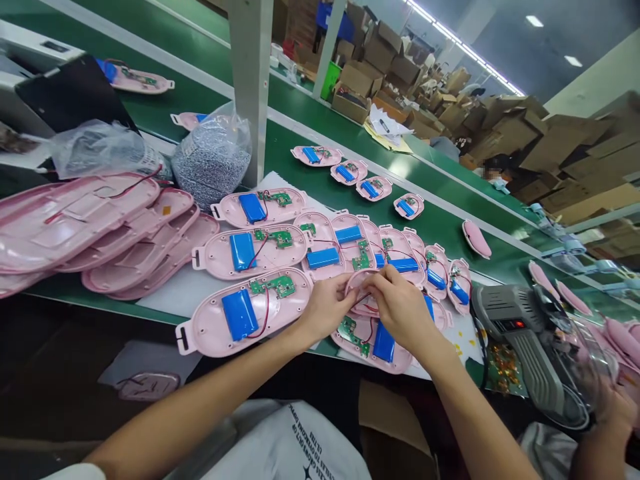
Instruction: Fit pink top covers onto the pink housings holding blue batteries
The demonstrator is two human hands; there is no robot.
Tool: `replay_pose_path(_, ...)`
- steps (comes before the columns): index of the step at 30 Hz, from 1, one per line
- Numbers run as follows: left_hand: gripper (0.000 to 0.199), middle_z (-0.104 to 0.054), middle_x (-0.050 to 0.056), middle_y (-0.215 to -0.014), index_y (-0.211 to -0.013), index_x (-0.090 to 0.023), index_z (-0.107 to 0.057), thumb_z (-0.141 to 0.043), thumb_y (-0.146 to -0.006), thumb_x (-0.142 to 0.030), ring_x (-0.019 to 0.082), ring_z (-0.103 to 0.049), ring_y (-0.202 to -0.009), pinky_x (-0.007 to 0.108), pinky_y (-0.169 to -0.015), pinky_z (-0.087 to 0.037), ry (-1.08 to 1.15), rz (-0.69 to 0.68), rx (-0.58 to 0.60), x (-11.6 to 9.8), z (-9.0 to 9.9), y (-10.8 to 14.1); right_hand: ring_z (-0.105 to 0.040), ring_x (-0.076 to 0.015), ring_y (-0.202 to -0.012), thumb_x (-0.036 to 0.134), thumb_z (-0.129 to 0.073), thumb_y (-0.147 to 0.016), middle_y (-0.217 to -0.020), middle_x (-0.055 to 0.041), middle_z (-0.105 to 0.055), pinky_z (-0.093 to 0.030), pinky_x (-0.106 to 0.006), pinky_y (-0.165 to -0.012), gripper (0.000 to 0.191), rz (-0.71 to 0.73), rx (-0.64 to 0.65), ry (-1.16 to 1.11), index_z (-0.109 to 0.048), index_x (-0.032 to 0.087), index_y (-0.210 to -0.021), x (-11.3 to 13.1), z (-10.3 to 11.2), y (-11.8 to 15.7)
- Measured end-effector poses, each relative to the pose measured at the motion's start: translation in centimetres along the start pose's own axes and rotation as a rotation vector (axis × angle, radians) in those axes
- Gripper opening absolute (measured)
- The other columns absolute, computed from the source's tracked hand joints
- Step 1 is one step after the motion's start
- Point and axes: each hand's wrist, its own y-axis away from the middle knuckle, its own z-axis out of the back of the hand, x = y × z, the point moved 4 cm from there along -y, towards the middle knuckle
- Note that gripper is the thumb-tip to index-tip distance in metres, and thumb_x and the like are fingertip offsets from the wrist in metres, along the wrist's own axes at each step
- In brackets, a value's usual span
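Above the bench, a small pink plastic shell (pixel 361 280) is between my two hands, with a red wire by its lower edge. My left hand (pixel 327 303) is closed with thumb and fingers on the shell's left side. From the right, my right hand (pixel 400 303) pinches at the shell, and its fingers hide most of what they hold. Just below lies an open pink casing with a blue battery (pixel 384 343) and a green circuit board (pixel 353 333). Left of my hands rests another casing (pixel 205 323), with its own blue battery (pixel 240 315) and circuit board.
More open casings (pixel 320 233) lie close together behind my hands. Pink shells (pixel 80 220) are stacked at left beside a bag of small parts (pixel 213 157). Several casings sit on the green conveyor (pixel 285 180). A grey machine (pixel 530 353) and another person's hand (pixel 617 407) are at right.
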Motion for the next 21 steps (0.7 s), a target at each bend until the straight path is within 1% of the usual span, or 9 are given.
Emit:
replay_pose_path(2,0.029,-0.072,0.006,-0.095,-0.111,-0.016,-0.069,-0.058,-0.088,-0.031,0.022,-0.067,-0.088,0.027,-0.074,-0.052,0.038,-0.001,0.007,-0.01,-0.07,-0.02,-0.057,-0.0167,-0.082,0.013,-0.037,-0.095,-0.096,-0.0051,-0.056,-0.041,-0.027,-0.068,0.025,0.004,-0.013,-0.017,-0.06,0.021,-0.102,0.0,-0.18,0.06)
replay_pose_path(4,0.031,-0.072,0.007,-0.1,-0.115,-0.017,-0.068,-0.059,-0.088,-0.03,0.023,-0.067,-0.093,0.029,-0.077,-0.053,0.087,0.0,0.02,-0.08,-0.16,-0.05,-0.058,-0.0177,-0.086,0.014,-0.039,-0.095,-0.097,-0.0051,-0.059,-0.041,-0.028,-0.07,0.021,0.003,-0.031,-0.053,-0.057,0.02,-0.103,-0.07,-0.28,0.12)
replay_pose_path(7,0.035,-0.072,0.008,-0.104,-0.119,-0.017,-0.066,-0.06,-0.086,-0.028,0.024,-0.068,-0.096,0.03,-0.079,-0.054,0.135,0.014,0.042,-0.18,-0.3,-0.08,-0.057,-0.0185,-0.084,0.015,-0.043,-0.093,-0.093,-0.0045,-0.062,-0.039,-0.028,-0.07,0.011,0.0,-0.058,-0.088,-0.051,0.019,-0.099,-0.18,-0.21,0.21)
replay_pose_path(9,0.036,-0.072,0.008,-0.103,-0.12,-0.016,-0.066,-0.06,-0.086,-0.027,0.024,-0.068,-0.096,0.031,-0.08,-0.055,0.161,0.022,0.05,-0.2,-0.38,-0.1,-0.056,-0.0186,-0.082,0.014,-0.043,-0.092,-0.09,-0.0039,-0.061,-0.038,-0.028,-0.069,0.009,0.012,-0.055,-0.092,-0.05,0.02,-0.095,-0.13,-0.1,0.19)
replay_pose_path(12,0.036,-0.072,0.008,-0.106,-0.119,-0.015,-0.066,-0.061,-0.085,-0.026,0.025,-0.067,-0.099,0.032,-0.083,-0.055,0.187,0.032,0.058,-0.06,-0.48,-0.13,-0.055,-0.0193,-0.084,0.012,-0.041,-0.091,-0.089,-0.0039,-0.061,-0.037,-0.028,-0.069,0.011,0.027,-0.037,-0.082,-0.048,0.021,-0.093,0.01,-0.01,0.0)
replay_pose_path(17,0.036,-0.071,0.008,-0.111,-0.118,-0.015,-0.066,-0.064,-0.085,-0.03,0.024,-0.067,-0.101,0.031,-0.086,-0.054,0.205,0.029,0.066,-0.03,-0.52,-0.23,-0.052,-0.0213,-0.085,0.006,-0.041,-0.085,-0.09,-0.0045,-0.062,-0.035,-0.031,-0.064,0.018,0.02,0.008,0.032,-0.048,0.021,-0.093,0.08,-0.37,-0.42)
replay_pose_path(19,0.037,-0.072,0.008,-0.108,-0.117,-0.014,-0.067,-0.065,-0.084,-0.03,0.023,-0.067,-0.099,0.03,-0.085,-0.054,0.223,0.026,0.069,-0.22,-0.53,-0.23,-0.051,-0.0215,-0.084,0.005,-0.041,-0.084,-0.088,-0.0044,-0.062,-0.034,-0.031,-0.062,0.019,0.016,0.0,0.061,-0.047,0.021,-0.092,0.18,-0.43,-0.48)
replay_pose_path(21,0.035,-0.073,0.007,-0.1,-0.115,-0.013,-0.068,-0.066,-0.084,-0.03,0.023,-0.068,-0.094,0.029,-0.081,-0.055,0.226,0.032,0.071,-0.39,-0.54,-0.2,-0.051,-0.0213,-0.084,0.005,-0.041,-0.082,-0.088,-0.0042,-0.062,-0.032,-0.031,-0.06,0.019,0.007,-0.003,0.085,-0.046,0.021,-0.092,0.37,-0.46,-0.53)
